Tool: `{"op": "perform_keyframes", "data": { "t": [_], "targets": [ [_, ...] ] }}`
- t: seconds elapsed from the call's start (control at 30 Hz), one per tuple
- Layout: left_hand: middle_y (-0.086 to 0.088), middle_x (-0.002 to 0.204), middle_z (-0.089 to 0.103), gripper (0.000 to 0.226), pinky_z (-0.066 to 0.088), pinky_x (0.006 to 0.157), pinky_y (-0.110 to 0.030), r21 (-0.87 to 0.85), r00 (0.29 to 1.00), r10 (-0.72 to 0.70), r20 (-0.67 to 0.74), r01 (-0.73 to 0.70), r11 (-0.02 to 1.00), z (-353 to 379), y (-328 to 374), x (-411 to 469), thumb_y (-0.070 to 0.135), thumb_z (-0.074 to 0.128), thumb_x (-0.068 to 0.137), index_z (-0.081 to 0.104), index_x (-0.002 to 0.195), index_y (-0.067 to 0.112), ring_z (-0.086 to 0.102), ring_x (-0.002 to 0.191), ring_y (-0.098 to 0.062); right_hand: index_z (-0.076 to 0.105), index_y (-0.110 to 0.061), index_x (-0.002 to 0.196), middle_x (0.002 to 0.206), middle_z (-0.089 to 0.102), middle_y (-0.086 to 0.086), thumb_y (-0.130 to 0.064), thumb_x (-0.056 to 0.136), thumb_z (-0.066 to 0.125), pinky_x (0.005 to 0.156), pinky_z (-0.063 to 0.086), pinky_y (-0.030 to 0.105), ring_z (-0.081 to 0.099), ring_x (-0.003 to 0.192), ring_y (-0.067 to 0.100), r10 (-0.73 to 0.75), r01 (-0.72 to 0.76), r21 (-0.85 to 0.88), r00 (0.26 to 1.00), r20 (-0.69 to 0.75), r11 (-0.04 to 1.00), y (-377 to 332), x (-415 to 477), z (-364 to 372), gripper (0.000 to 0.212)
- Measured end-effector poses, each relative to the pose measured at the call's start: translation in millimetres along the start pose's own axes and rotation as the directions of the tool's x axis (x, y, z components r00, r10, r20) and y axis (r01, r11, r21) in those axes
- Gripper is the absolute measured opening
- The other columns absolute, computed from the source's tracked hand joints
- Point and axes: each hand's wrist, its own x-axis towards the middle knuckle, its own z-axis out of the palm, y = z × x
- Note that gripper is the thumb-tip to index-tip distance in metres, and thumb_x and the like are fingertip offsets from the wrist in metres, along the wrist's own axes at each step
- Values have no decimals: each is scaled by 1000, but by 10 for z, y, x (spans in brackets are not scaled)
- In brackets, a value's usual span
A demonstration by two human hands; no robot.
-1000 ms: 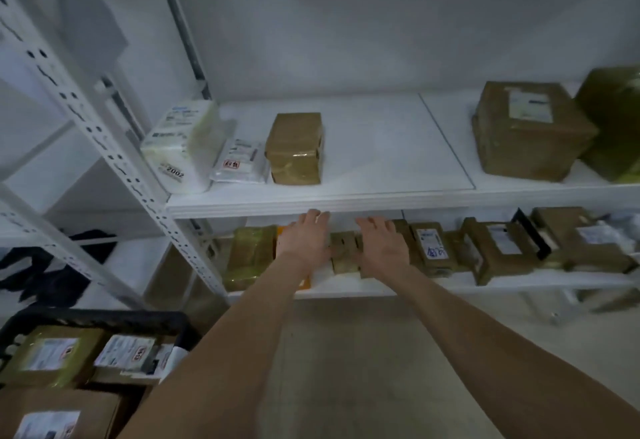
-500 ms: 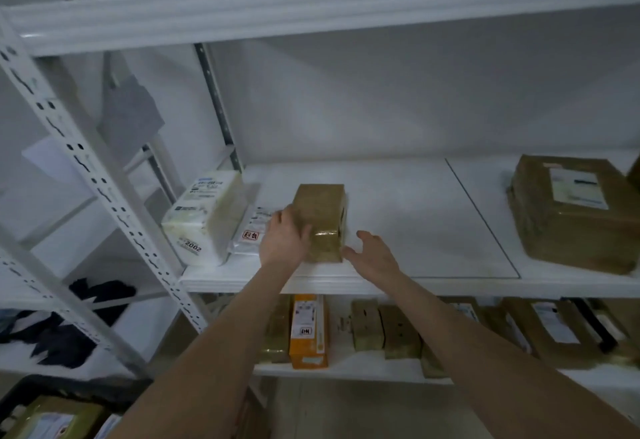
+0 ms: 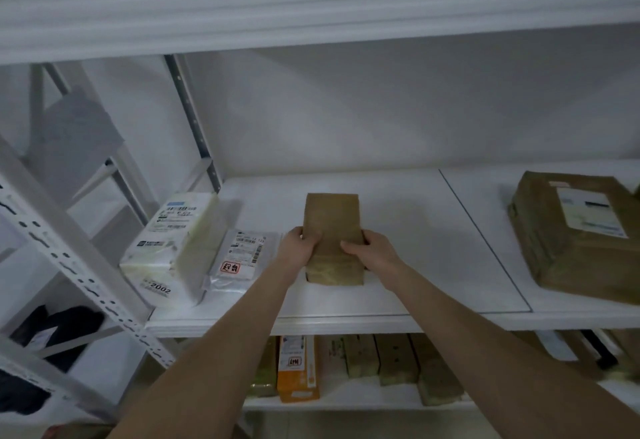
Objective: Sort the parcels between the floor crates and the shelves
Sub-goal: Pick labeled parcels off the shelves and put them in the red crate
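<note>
**A:** Where is the parcel?

**B:** A brown box (image 3: 331, 227) sits on the middle shelf (image 3: 398, 230), at 12 o'clock. The left hand (image 3: 300, 244) and right hand (image 3: 372, 251) are clamped on its two sides. A white pack (image 3: 173, 248) and a flat bag (image 3: 240, 258) lie at 9 o'clock, a big box (image 3: 578, 234) at 3.

**A:** How best to lift it?

**B:** Probably squeeze evenly and raise it straight, clear of the bag.

**A:** What changed?

**B:** Half a second ago the right hand lay open beside the box.

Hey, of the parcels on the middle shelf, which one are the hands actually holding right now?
The small plain brown box at the shelf's middle. The left hand and right hand grip its sides. The white parcels and the large brown box lie untouched.
</note>
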Motion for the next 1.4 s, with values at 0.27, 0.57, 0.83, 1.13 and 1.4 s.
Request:
{"op": "perform_keyframes", "data": {
  "t": [0.27, 0.57, 0.83, 1.13, 1.4],
  "targets": [
    [-2, 106, 62, 38, 50, 64, -18, -160, 969, 243, 50, -233, 959, 546, 419, -246, -7, 50, 87, 53, 117, 16, 60, 88, -11, 51, -25, 125, 115, 64, 10, -72, 85, 38, 94, 42, 41, 62, 102, 24, 137, -89, 415, 987, -86, 906, -157, -172, -967, 63],
    [-1, 105, 64, 34, 43, 66, -2, -198, 956, 294, -7, -290, 936, 1055, 662, -369, -12, 44, 89, 66, 102, 11, 58, 94, -13, 49, -20, 127, 120, 60, 7, -48, 82, 65, 96, 45, 42, 59, 106, 24, 124, -118, 513, 992, 22, 850, 43, -297, -1693, 55],
    [-9, 112, 63, 39, 56, 78, -42, -454, 960, -81, 268, 201, 868, 1248, 775, -421, 44, 55, 91, 60, 119, 18, 65, 97, -28, 43, -46, 131, 120, 61, -2, -5, 83, 69, 99, 45, 42, 58, 111, 21, -90, 75, 461, 996, 11, 884, 186, -353, -1869, 68],
    [-1, 116, 62, 61, 57, 68, -30, -485, 957, 33, 288, 116, 867, 1245, 649, -388, 11, 61, 90, 35, 145, 12, 64, 95, -18, 58, -33, 112, 111, 66, -5, -42, 68, 81, 78, 46, 30, 62, 99, 12, -59, 93, 308, 991, -119, 947, 145, -377, -1848, 51],
    [6, 112, 62, 60, 50, 71, -26, -231, 952, 30, 306, 44, 972, 1202, 713, -404, 46, 70, 78, 49, 127, 19, 58, 99, -7, 30, -21, 145, 102, 59, -14, -17, 70, 84, 58, 46, 11, 60, 85, -3, -150, 168, 182, 983, -110, 969, 143, -407, -1722, 92]
  ]
}}
